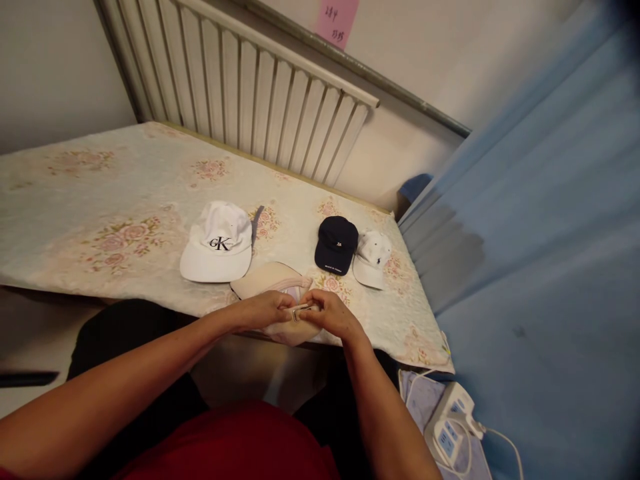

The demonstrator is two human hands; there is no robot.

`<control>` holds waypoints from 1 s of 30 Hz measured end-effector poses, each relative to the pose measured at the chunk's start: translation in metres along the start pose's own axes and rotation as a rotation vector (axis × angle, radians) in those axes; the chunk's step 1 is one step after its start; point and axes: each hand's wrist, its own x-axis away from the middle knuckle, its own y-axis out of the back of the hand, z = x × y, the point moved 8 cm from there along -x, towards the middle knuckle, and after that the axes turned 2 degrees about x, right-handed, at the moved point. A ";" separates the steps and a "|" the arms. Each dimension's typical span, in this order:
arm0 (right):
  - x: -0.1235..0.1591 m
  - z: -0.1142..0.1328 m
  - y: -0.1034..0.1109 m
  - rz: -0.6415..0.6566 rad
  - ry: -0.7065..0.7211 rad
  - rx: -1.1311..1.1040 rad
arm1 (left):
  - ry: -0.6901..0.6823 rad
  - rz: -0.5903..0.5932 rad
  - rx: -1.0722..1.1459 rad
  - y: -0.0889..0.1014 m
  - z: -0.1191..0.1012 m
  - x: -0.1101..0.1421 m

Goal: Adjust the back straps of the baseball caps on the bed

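Observation:
A beige cap [270, 279] lies upside down at the near edge of the floral table [100, 200]. My left hand [263, 310] and my right hand [333, 313] both pinch its back strap [303, 309] between closed fingers. Beyond it sits a white cap [220, 243] with black letters. Further right lie a navy cap [337, 245] and a small white cap [373, 259], side by side.
A white radiator [250, 87] runs along the wall behind the table, with a pink note [336, 20] above it. A blue curtain [540, 233] hangs at the right. A white power strip [450, 427] with a cable lies on the floor near my right knee.

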 end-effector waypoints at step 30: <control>0.002 0.004 0.000 -0.040 0.013 0.076 | 0.056 0.010 0.013 -0.004 0.002 -0.004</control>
